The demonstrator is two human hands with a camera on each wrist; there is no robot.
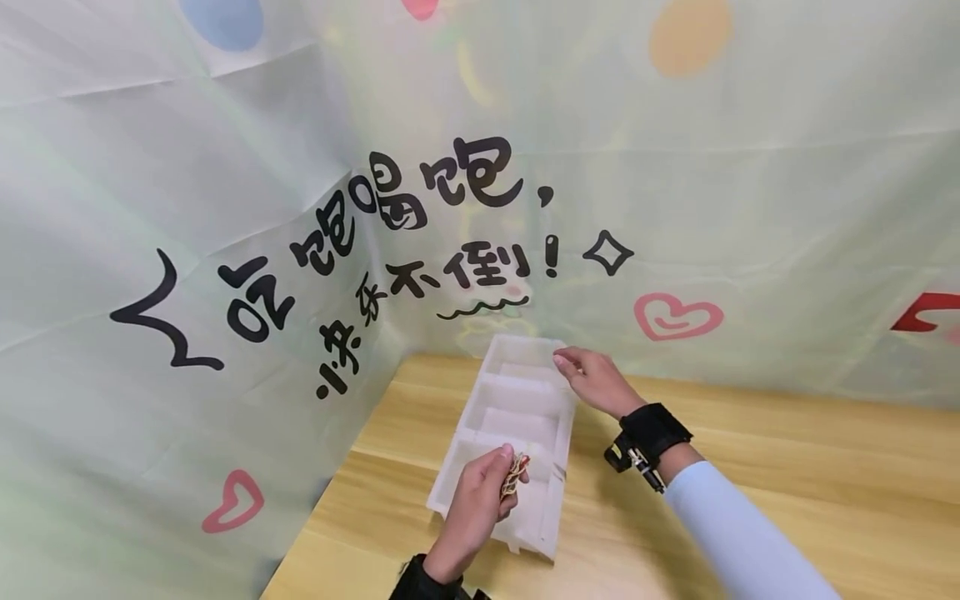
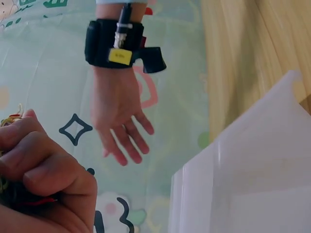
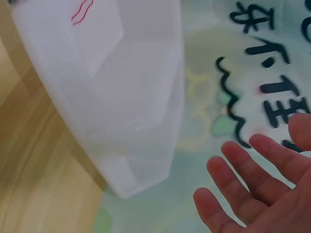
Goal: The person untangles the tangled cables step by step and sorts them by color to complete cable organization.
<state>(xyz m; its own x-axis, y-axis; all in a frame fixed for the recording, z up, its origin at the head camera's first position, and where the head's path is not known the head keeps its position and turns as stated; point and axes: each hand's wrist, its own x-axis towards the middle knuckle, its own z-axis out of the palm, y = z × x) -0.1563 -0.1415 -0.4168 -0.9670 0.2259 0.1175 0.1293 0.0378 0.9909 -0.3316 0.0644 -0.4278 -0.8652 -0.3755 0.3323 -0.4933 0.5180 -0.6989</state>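
My left hand [image 1: 476,492] grips a tangled bundle of thin cords [image 1: 513,477], yellowish and red, over the near compartment of a white tray [image 1: 525,389]. In the left wrist view the fingers are curled tightly round the bundle, with dark and red strands showing beneath them. At the tray's far right corner is my right hand [image 1: 596,382], with nothing in it. Its spread, relaxed fingers [image 3: 238,179] show beside the tray in the right wrist view. A thin red wavy strand [image 3: 81,12] shows against the white tray there.
The tray has three compartments in a row and stands on a wooden table [image 1: 787,450]. Behind and to the left, a pale printed cloth [image 1: 787,208] hangs like walls, meeting in a corner close to the tray's far end. Black straps [image 1: 656,433] wrap both wrists.
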